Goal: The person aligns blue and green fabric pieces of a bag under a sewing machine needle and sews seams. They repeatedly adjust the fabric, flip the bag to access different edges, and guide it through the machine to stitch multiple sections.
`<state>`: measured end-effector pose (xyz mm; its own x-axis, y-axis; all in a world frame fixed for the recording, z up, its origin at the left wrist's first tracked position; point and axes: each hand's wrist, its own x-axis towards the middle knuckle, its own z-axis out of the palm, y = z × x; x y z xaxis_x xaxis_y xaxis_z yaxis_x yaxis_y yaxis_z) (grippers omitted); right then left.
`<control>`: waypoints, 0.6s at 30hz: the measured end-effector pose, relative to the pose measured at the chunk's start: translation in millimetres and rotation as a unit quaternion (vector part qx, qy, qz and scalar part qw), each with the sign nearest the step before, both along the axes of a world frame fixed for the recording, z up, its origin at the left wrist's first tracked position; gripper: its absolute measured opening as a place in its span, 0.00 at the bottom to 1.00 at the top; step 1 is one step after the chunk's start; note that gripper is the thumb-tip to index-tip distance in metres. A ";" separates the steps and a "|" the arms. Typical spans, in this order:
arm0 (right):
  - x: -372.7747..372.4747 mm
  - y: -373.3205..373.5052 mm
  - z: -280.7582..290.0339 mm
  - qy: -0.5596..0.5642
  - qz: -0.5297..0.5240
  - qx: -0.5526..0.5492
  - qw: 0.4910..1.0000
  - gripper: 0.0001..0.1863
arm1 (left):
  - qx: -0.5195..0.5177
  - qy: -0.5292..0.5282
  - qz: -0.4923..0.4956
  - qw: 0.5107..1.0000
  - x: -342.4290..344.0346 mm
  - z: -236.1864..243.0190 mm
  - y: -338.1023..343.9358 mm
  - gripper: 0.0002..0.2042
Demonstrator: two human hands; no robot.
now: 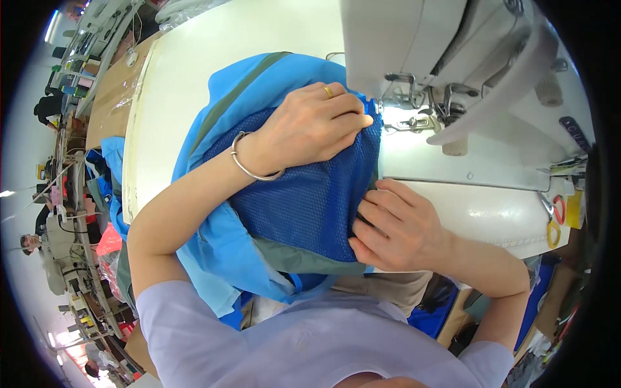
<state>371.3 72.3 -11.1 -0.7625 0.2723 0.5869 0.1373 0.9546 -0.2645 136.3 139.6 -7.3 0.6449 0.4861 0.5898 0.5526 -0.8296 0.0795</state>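
A light blue garment (217, 242) with grey-green strips and a dark blue mesh lining (284, 213) lies bunched on the sewing machine's table. Its far right edge runs up to the needle area and presser foot (414, 123) of a white sewing machine (404, 39). My left hand (320, 123), with a ring and a bangle at the wrist, rests on the mesh, its curled fingers pinching the edge just left of the presser foot. Closer to me, my right hand (404, 226) grips the right edge of the mesh with bent fingers; the fingertips are partly hidden by cloth.
Scissors (553, 223) with red and yellow handles lie at the table's right end. More blue fabric (113, 168) hangs beyond the left edge, near brown cardboard (116, 97). Other workstations and people appear at the far left.
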 end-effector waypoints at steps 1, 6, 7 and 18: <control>0.6 1.5 0.5 -0.001 -0.001 0.003 1.000 0.12 | -0.003 0.000 -0.001 1.000 0.8 0.3 1.4 0.08; 2.2 6.3 -1.5 -0.003 -0.021 0.018 1.000 0.12 | -0.002 0.002 0.004 1.000 0.7 -0.7 8.6 0.07; 0.9 6.7 -1.8 -0.002 -0.021 0.018 1.000 0.12 | -0.009 0.001 0.006 1.000 -0.5 -1.7 9.9 0.07; 0.3 -8.8 -2.0 -0.011 0.046 -0.014 0.999 0.12 | -0.083 0.012 0.035 0.996 -3.7 1.4 -21.8 0.11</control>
<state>371.6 63.5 -13.1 -0.7974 0.2163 0.5633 0.0556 0.9559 -0.2884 132.6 117.8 -5.9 0.6184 0.6200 0.4829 0.6127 -0.7651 0.1977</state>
